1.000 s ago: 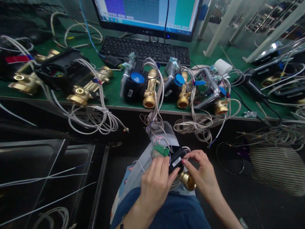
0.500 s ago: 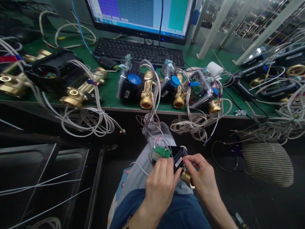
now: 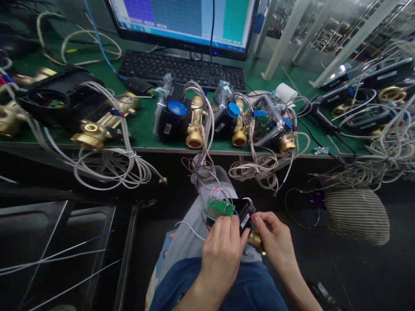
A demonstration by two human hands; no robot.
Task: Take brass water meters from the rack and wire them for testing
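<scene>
A meter with a black plastic housing [image 3: 245, 219] rests in my lap, its brass pipe fitting [image 3: 256, 242] sticking out at the near right. Out of the housing tilts a green circuit board [image 3: 220, 208] with a small grey display, and pink and white wires rise from it. My left hand [image 3: 222, 248] is closed over the near side of the housing, with its fingertips at the board's lower edge. At the housing's right side, my right hand [image 3: 275, 237] pinches with thumb and forefinger. Whatever lies between those fingertips is too small to make out.
Several brass meters with blue caps [image 3: 177, 107] line the front edge of the green bench [image 3: 145, 129]. Coiled grey cables [image 3: 256, 167] hang over that edge. Behind stand a keyboard [image 3: 181, 71] and a monitor [image 3: 184, 21]. A striped cushion [image 3: 356, 214] is at the right, a metal frame [image 3: 128, 250] at the left.
The bench and its things sit slightly further left in view. Both hands stay on the meter. The circuit board's display now shows more clearly above my left fingers.
</scene>
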